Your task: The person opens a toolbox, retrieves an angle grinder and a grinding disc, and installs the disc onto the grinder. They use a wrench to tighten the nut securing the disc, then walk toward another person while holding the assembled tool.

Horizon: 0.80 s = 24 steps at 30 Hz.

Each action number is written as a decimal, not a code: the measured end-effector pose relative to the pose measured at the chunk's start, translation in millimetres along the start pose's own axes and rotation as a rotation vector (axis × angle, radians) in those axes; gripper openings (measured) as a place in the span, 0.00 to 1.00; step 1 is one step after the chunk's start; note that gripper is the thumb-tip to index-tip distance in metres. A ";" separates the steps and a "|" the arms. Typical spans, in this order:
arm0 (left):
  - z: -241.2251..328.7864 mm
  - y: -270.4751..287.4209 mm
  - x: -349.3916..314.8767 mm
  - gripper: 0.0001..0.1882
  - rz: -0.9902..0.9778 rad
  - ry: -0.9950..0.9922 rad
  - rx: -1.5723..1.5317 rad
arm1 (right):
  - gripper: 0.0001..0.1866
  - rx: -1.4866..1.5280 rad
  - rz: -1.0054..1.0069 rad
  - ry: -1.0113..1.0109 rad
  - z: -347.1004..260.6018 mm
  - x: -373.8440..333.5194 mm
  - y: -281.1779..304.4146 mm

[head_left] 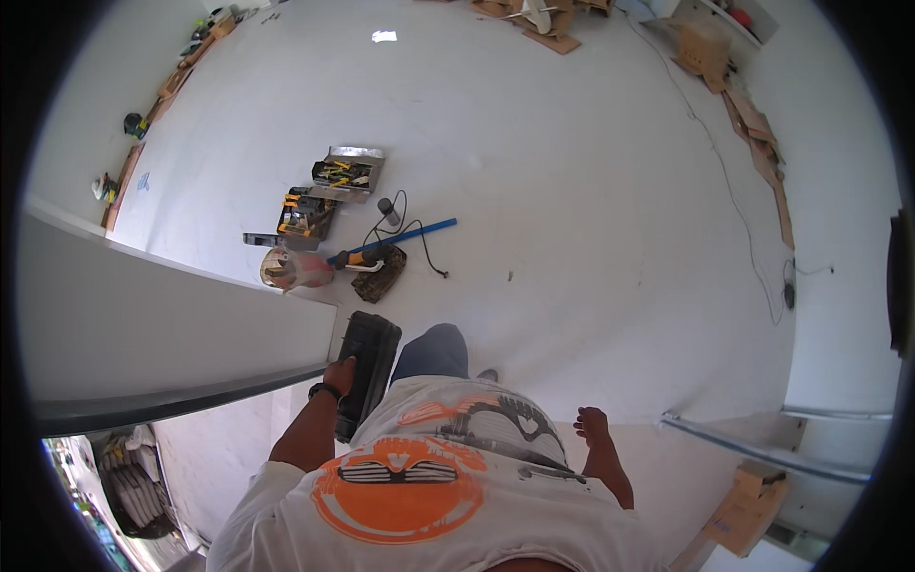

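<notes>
- Head view: left hand [341, 370] closed around the top of a black tool case [367, 367], frame centre-left, carried at the person's side just beside a white wall panel [172, 324].
- Right hand [591, 422] empty, fingers loosely curled, hanging free at lower right of centre.
- On the floor [572, 191] ahead, upper-centre: open toolboxes [329, 191], blue rod [400, 238], plastic bag [295, 270], black cable [419, 248].
- Cardboard scraps [753, 124] along the right wall.
- Step, judged: carrying the case while walking.
- Next move calls for a steady grip and clearing the panel edge and the cable underfoot.
</notes>
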State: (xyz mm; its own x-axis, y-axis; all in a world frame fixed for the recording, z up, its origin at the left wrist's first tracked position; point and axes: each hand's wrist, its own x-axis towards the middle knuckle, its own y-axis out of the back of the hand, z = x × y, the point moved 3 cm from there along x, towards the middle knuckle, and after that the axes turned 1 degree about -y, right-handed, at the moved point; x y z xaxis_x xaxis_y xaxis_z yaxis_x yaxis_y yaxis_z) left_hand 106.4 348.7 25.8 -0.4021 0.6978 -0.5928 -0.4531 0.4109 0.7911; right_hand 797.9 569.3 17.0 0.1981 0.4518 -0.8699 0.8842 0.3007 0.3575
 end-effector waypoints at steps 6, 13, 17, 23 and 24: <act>89.8 7.4 87.4 0.25 -0.100 0.093 -0.218 | 0.16 -0.051 0.041 0.106 -194.4 87.0 51.0; 183.7 14.6 199.2 0.39 -0.207 0.416 -0.680 | 0.20 -0.548 -0.086 0.064 -373.1 114.0 98.6; 209.5 87.6 227.4 0.37 -0.043 0.662 -0.907 | 0.18 -0.803 -0.061 0.050 -504.5 150.1 98.9; 253.3 176.2 272.3 0.31 0.157 0.798 -1.123 | 0.14 -0.669 -0.038 0.152 -731.1 219.4 38.9; 262.4 188.3 282.0 0.31 0.204 0.809 -1.146 | 0.15 -0.704 -0.076 0.173 -769.8 233.7 24.0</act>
State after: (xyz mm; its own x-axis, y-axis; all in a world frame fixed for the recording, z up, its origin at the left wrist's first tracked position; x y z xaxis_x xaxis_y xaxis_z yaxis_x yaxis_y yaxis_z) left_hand 116.3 776.8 47.2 -0.6983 0.0021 -0.7158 -0.5603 -0.6240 0.5447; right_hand 539.8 1328.7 83.9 0.0258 0.5173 -0.8554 0.3994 0.7791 0.4832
